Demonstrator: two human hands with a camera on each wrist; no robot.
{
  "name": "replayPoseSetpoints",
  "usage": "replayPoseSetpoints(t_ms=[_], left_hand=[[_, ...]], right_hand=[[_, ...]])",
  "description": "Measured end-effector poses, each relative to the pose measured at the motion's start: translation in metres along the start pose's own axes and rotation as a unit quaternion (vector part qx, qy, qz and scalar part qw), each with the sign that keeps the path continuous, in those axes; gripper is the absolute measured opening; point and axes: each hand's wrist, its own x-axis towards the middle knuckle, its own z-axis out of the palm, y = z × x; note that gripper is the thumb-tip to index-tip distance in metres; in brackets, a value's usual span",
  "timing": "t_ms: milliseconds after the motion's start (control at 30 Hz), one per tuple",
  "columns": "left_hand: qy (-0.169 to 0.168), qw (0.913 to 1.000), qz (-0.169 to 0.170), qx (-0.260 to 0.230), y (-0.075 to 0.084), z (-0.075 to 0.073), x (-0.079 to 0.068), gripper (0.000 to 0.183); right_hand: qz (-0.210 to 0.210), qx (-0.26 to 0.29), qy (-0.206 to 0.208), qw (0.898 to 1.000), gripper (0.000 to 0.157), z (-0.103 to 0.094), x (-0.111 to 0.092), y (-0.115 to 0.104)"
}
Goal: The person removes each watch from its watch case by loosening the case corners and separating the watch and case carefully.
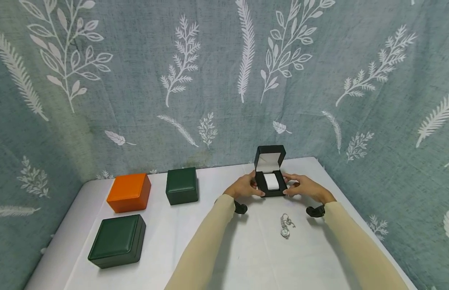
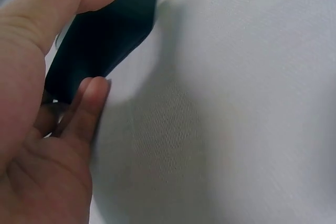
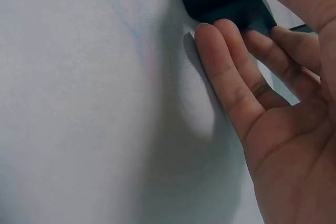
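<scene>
A black watch box stands at the back right of the white table, its lid raised. Inside it sits a white cushion. My left hand holds the box's left side, the thumb at the front corner and the fingers along the side. On the opposite side my right hand grips it the same way. Both wrist views show the dark box wall between thumb and fingers; the far fingertips are partly hidden. A silver wristwatch with a chain-like band lies in front of the box, between the forearms.
On the left of the table are an orange box, a large green box and a smaller green box, all with lids down. A leaf-patterned curtain hangs behind and at both sides.
</scene>
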Motion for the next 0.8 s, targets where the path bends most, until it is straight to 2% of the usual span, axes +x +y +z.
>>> replayPoseSetpoints(t_ms=[233, 433, 567, 800], left_hand=[[0.001, 1.0000, -0.008, -0.004, 0.001, 0.000, -0.006, 0.105], [0.012, 0.9988, 0.001, 0.047, -0.002, -0.002, -0.012, 0.096], [0.023, 0.9967, 0.030, 0.071, -0.004, -0.004, -0.020, 0.079], [0.042, 0.9962, 0.054, 0.054, -0.010, -0.013, -0.050, 0.042]], right_hand=[[0.003, 0.003, 0.014, 1.000, 0.080, 0.004, -0.004, 0.004], [0.008, 0.004, 0.027, 1.000, 0.077, 0.007, -0.010, 0.008], [-0.007, 0.015, 0.040, 0.999, 0.076, 0.009, -0.018, 0.008], [-0.023, 0.008, 0.086, 0.996, 0.070, 0.024, -0.032, 0.000]])
